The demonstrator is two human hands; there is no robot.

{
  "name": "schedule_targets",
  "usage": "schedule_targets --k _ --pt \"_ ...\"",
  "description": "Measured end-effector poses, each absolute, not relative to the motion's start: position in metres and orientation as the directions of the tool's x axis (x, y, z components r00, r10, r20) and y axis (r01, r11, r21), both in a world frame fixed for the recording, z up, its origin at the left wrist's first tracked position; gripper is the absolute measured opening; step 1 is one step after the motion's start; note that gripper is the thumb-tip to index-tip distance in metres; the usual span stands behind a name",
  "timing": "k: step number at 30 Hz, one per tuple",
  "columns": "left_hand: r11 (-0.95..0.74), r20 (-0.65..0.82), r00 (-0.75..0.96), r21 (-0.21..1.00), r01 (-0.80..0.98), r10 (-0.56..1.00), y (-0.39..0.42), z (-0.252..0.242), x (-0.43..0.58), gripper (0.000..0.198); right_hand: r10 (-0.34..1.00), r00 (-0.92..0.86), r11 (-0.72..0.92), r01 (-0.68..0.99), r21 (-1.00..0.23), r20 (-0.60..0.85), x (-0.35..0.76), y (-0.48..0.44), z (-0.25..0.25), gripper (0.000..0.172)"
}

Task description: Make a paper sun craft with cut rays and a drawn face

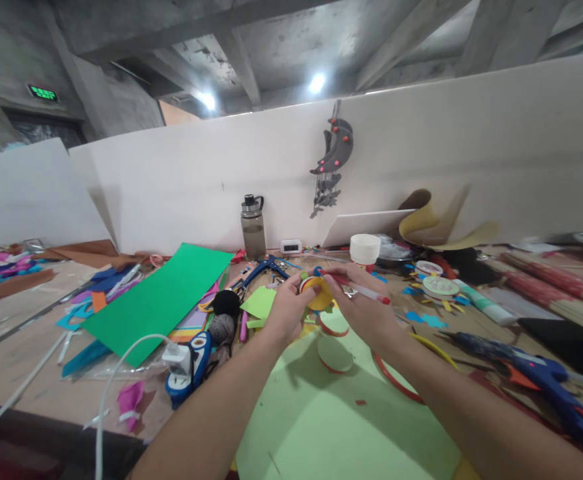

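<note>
Nearest on the bench, a pale green sheet carries red-edged rounds. Above its far part, the left hand grips a yellow disc, with the right hand, closed around a slim red-tipped tool, at its edge. Beyond stands a bottle.

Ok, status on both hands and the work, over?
Left hand gripping yellow disc. Right hand at disc, holding red-ended stick. Round pieces on pale green sheet below; glue gun off right.
</note>
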State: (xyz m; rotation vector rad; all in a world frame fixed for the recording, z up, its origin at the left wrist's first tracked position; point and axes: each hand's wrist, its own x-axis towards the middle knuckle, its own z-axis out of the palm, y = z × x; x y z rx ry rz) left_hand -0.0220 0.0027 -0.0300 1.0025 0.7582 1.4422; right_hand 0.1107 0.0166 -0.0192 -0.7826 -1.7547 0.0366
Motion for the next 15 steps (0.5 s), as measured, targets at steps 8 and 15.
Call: schedule_targets --k 8,15 --pt "-0.128 0.156 0.026 0.885 -0.447 0.987 0.0014 -0.0284 -0.0211 0.038 0.539 -0.109 0.775 0.451 -0.442 0.835 0.1112 0.0174 -0.0200 0.013" --pt "-0.132 0.161 0.028 0.885 -0.447 0.987 0.0028 -0.0299 -0.0217 0.037 0.540 -0.102 0.776 0.443 -0.448 0.835 0.1114 0.0170 -0.0193 0.013"
